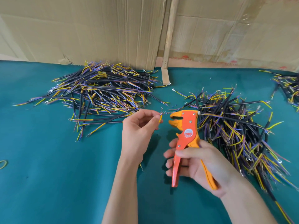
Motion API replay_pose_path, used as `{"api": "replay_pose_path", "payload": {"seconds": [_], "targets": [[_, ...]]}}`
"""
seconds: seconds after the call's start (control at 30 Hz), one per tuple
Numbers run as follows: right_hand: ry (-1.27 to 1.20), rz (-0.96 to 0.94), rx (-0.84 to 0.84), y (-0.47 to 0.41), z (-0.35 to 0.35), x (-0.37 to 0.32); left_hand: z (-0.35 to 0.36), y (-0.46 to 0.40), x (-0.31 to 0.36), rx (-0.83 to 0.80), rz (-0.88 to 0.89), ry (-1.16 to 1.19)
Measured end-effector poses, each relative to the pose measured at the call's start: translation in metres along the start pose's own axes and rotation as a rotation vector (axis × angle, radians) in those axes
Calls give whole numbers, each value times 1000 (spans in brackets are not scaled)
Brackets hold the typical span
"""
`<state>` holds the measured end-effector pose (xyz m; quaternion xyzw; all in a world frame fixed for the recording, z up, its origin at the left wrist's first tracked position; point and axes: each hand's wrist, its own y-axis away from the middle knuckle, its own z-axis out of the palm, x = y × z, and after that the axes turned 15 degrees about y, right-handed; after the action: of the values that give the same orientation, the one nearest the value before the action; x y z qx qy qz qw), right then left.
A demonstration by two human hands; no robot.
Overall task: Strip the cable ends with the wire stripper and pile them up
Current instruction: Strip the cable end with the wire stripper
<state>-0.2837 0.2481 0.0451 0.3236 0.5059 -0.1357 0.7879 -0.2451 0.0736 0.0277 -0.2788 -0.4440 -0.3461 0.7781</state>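
Teal cloth covers the table [48,175], and it carries three heaps of short black cables whose ends fan out into yellow, blue and purple cores. No box or tray holds them; each heap lies loose on the cloth. The left pile [103,91] sits toward the far edge, just in front of the cardboard sheets [97,29] that stand along that edge. The right pile [239,131] spreads from the middle of the table toward the right edge and the near right corner. A third, smaller heap [289,89] is cut off at the right edge.

Between the two big piles, the left hand [139,128] pinches the thin cores of one cable end [160,118] between thumb and fingertips, holding them up just beside the tool's open mouth, not yet in it. How far that cable runs behind the hand cannot be told.

The right hand [197,160] grips the orange wire stripper [186,136] by its two handles, fingers curled round them, head pointing away and up; its jaws stand parted.

A wooden post [168,46] leans against the cardboard, and a yellow-green rubber band [2,164] lies at the left edge.
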Motion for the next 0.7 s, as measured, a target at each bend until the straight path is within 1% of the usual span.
{"api": "replay_pose_path", "payload": {"seconds": [0.1,0.23,0.37,0.6,0.7], "targets": [[12,-31,-84,-2,3,1,-1,0,-2,-15,12,-57],[57,-56,-114,-1,3,-2,-2,0,-2,-2,4,-88],[102,-63,-94,0,3,-3,-1,0,-1,-1,5,-102],[81,-54,-109,1,1,-3,-2,2,-1,-31,-8,-78],[68,-38,-55,-1,4,-1,-3,2,-2,-34,-18,-60]]}}
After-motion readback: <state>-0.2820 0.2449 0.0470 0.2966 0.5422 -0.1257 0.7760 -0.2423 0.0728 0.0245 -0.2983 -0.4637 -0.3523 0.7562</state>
